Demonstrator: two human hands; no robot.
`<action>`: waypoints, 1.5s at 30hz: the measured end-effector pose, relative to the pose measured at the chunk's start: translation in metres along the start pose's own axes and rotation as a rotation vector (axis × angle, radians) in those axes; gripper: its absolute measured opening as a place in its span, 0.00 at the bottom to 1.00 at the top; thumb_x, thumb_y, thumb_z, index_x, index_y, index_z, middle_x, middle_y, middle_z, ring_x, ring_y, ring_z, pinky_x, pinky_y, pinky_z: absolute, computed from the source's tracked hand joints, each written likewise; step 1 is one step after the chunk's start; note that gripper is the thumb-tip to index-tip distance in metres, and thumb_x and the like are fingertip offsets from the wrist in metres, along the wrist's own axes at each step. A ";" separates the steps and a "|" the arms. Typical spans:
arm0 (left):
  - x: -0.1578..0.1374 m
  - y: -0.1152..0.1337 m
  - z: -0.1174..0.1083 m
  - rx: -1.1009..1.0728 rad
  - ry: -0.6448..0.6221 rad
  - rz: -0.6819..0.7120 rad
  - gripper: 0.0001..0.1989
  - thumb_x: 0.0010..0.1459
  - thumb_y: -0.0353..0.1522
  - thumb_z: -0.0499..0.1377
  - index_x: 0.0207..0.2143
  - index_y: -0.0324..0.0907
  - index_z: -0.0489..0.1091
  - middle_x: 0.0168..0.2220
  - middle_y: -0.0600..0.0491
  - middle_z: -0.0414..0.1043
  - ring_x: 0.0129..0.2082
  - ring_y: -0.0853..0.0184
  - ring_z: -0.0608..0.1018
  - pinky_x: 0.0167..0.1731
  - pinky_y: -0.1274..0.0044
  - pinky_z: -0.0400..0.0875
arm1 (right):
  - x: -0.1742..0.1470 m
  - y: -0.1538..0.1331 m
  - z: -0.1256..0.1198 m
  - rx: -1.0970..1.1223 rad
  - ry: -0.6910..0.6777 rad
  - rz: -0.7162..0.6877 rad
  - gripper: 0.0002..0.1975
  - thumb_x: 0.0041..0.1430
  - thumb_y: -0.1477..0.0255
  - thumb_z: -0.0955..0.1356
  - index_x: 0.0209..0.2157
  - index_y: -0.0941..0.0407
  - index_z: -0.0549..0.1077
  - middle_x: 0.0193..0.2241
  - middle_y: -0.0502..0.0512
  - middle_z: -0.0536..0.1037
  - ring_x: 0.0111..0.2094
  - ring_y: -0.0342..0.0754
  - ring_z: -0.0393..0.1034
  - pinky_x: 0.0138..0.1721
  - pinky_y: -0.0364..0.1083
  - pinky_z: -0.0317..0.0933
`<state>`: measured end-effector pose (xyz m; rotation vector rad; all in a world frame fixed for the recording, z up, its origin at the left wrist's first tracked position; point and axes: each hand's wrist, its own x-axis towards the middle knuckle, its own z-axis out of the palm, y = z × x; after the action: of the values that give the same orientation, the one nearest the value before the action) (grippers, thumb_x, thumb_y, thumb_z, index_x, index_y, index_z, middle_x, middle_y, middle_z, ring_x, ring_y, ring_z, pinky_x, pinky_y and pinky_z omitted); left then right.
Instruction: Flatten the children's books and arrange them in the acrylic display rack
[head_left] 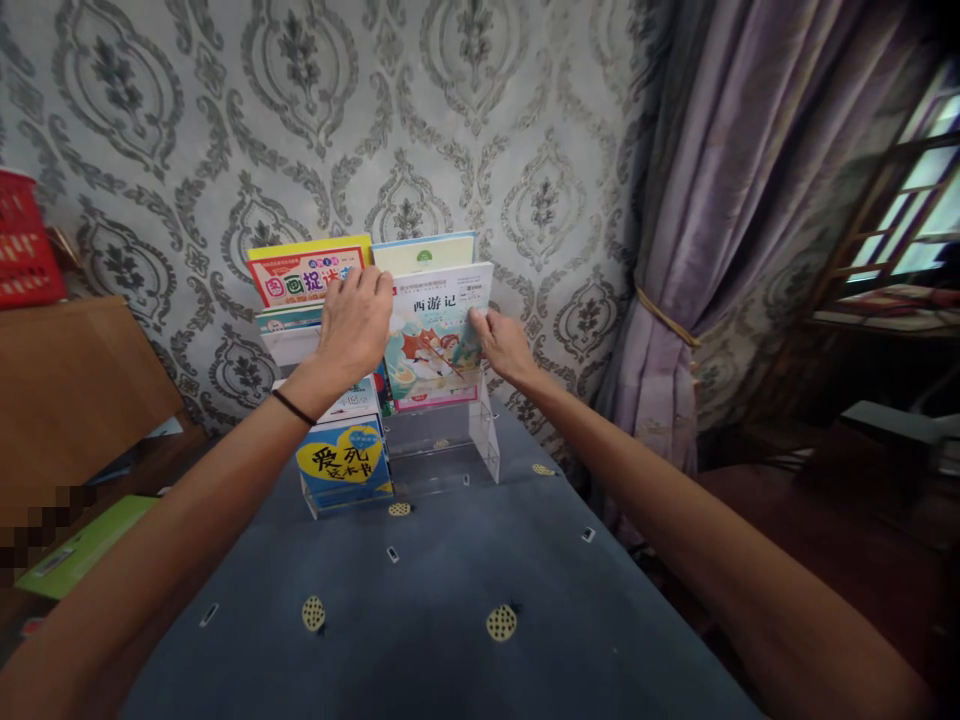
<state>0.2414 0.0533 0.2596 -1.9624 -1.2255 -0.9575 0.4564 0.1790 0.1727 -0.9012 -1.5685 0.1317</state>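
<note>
A white book (427,350) with a colourful cover picture stands upright in the right half of a clear tiered book rack (487,440). My right hand (506,345) pinches its right edge, thumb in front. Bent fingers of my left hand (356,325) close at the book's upper left edge; the thumb is hidden. Behind it rises a pale book with a blue top edge (442,250). To the left, a red and yellow book (300,275) stands in the back tier. A blue book with a yellow heart (345,460) sits in the front left tier.
A dark blue cloth with pineapple prints (420,620) covers the table. On the left are a cardboard box (82,380), a red basket (26,240) and a green flat item (94,545). Patterned wall stands behind; a purple curtain (690,250) hangs right.
</note>
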 end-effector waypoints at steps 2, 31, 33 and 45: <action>-0.002 -0.004 0.004 0.077 -0.043 0.015 0.19 0.60 0.22 0.50 0.51 0.41 0.69 0.50 0.40 0.72 0.54 0.47 0.69 0.57 0.54 0.60 | -0.004 -0.006 -0.004 -0.189 -0.063 0.005 0.27 0.68 0.47 0.59 0.27 0.53 0.70 0.24 0.57 0.75 0.33 0.55 0.73 0.37 0.49 0.62; -0.016 -0.013 0.021 0.193 -0.204 0.061 0.28 0.62 0.21 0.45 0.64 0.34 0.62 0.65 0.34 0.60 0.68 0.46 0.58 0.65 0.49 0.50 | -0.035 -0.001 -0.005 -0.490 -0.251 0.106 0.21 0.75 0.64 0.54 0.41 0.57 0.74 0.36 0.62 0.80 0.38 0.55 0.73 0.36 0.46 0.56; -0.016 -0.011 0.021 0.188 -0.213 0.058 0.29 0.61 0.20 0.45 0.64 0.33 0.61 0.65 0.33 0.60 0.68 0.45 0.57 0.66 0.49 0.49 | -0.035 -0.003 -0.006 -0.490 -0.262 0.133 0.20 0.75 0.63 0.55 0.42 0.56 0.74 0.36 0.62 0.81 0.39 0.56 0.73 0.35 0.46 0.56; -0.016 -0.010 0.014 0.254 -0.256 0.058 0.27 0.64 0.23 0.45 0.65 0.33 0.60 0.66 0.35 0.59 0.69 0.48 0.58 0.66 0.50 0.50 | -0.041 -0.015 -0.008 -0.391 -0.102 0.139 0.18 0.69 0.64 0.59 0.50 0.57 0.73 0.44 0.64 0.80 0.44 0.57 0.74 0.41 0.50 0.64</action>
<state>0.2308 0.0602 0.2400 -1.9442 -1.3476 -0.5035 0.4540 0.1411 0.1507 -1.3279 -1.6559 -0.0338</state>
